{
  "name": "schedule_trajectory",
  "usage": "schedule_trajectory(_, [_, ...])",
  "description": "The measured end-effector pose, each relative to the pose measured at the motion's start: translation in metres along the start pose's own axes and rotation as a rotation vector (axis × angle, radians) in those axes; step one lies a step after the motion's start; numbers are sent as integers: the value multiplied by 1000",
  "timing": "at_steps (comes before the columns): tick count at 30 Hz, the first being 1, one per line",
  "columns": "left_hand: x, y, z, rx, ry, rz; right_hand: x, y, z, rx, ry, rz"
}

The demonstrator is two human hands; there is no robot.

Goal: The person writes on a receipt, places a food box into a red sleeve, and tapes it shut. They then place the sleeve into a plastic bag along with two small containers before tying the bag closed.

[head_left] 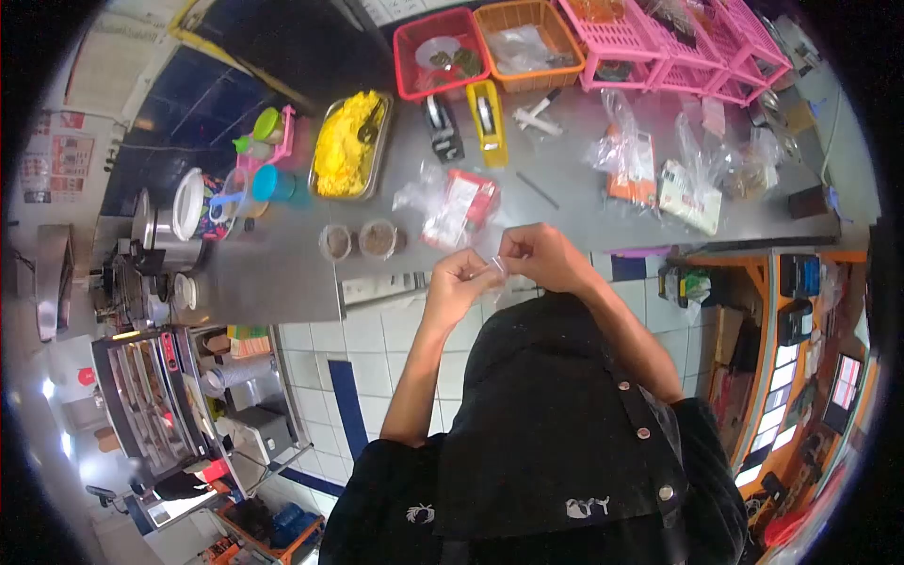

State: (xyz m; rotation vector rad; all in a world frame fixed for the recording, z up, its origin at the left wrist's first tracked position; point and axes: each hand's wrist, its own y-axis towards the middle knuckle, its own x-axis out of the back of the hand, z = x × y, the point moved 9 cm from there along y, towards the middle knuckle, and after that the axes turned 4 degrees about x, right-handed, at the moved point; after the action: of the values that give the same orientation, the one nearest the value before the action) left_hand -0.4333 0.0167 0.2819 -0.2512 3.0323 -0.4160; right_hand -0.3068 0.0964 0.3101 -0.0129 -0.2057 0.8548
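Pinched shut on a small clear plastic bag (495,270), the left hand (459,280) and right hand (539,256) grip it from either side, nearly touching. It hangs between them above the near edge of the steel counter (282,273). Just beyond lie a red packet (463,205) and two small cups (358,241)

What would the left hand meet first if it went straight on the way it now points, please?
The left hand would most likely meet the small clear plastic bag it pinches, with the right hand close behind; depth is unclear here.
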Motion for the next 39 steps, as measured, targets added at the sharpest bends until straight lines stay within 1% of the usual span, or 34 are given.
schedule_trajectory(1, [11,-18,4,8,-92,-18,-17,-9,4,-14,3,11])
schedule_trajectory(2, [24,-35,7,10,-182,-42,-25,-15,12,9,-89,-79])
schedule_trajectory(3, [36,-52,16,17,-194,-58,-33,-21,20,34,-183,-164])
schedule_trajectory(4, [57,-69,20,-41,-47,-179,-57,-31,24,24,-137,-124])
schedule_trajectory(5, [76,-82,18,-103,106,-296,-82,-39,27,187,-133,-128])
schedule_trajectory(6, [72,-98,10,-120,79,-310,-101,-44,27,227,-138,-184])
schedule_trajectory(7, [71,-110,20,-111,75,-323,-117,-50,29,260,-137,-240])
schedule_trajectory(9, [61,-134,5,-367,273,-292,-140,-52,32,249,-112,-200])
schedule_trajectory(10, [66,-146,9,-323,229,-317,-149,-52,34,243,-95,-175])
schedule_trajectory(11, [76,-154,14,-326,227,-318,-153,-53,40,245,-98,-174])
schedule_trajectory(13, [100,-169,24,-331,520,-422,-164,-57,34,91,-147,-119])
schedule_trajectory(14, [102,-170,29,-305,522,-417,-171,-60,35,85,-148,-118])
schedule_trajectory(15, [94,-168,22,-305,520,-415,-176,-62,50,233,-207,-176])
schedule_trajectory(16, [83,-166,17,-284,368,-414,-180,-66,65,380,-262,-231])
schedule_trajectory(17, [81,-164,14,-268,217,-416,-182,-64,67,383,-262,-229])
schedule_trajectory(18, [78,-160,19,-290,288,-333,-176,-64,80,483,-368,-327])
schedule_trajectory(19, [83,-158,18,-288,287,-333,-173,-69,90,575,-474,-424])
schedule_trajectory(20, [85,-158,14,-306,364,-320,-173,-66,46,356,-357,-400])
schedule_trajectory(21, [85,-155,3,-326,441,-306,-181,-70,32,349,-359,-396])
schedule_trajectory(22, [82,-159,-20,-464,548,-324,-187,-72,12,242,-323,-373])
schedule_trajectory(23, [81,-159,-18,-459,546,-327,-192,-73,-2,139,-285,-347])
schedule_trajectory(24, [79,-164,-21,-529,547,-370,-192,-73,22,234,-288,-374])
schedule_trajectory(25, [77,-171,-24,-599,549,-405,-186,-71,34,225,-283,-378])
schedule_trajectory(26, [81,-170,-12,-597,550,-395,-174,-67,50,270,-339,-423])
schedule_trajectory(28, [105,-158,53,-200,361,-374,-156,-74,95,384,-417,-538])
schedule_trajectory(29, [106,-159,52,-194,362,-380,-162,-77,95,383,-412,-531])
schedule_trajectory(31, [108,-154,44,-269,54,-356,-172,-88,110,578,-388,-579])
schedule_trajectory(32, [109,-153,33,-250,95,-418,-173,-85,97,556,-353,-591])
schedule_trajectory(33, [111,-151,26,-260,87,-422,-179,-81,87,567,-361,-586])
schedule_trajectory(35, [106,-148,3,-320,368,-313,-181,-65,59,347,-337,-608])
schedule_trajectory(36, [102,-151,-23,-414,422,-345,-176,-63,67,419,-418,-656])
schedule_trajectory(37, [104,-151,-24,-419,419,-348,-172,-58,68,424,-423,-655])
schedule_trajectory(39, [97,-155,-16,-342,570,-228,-159,-48,60,249,66,-587])
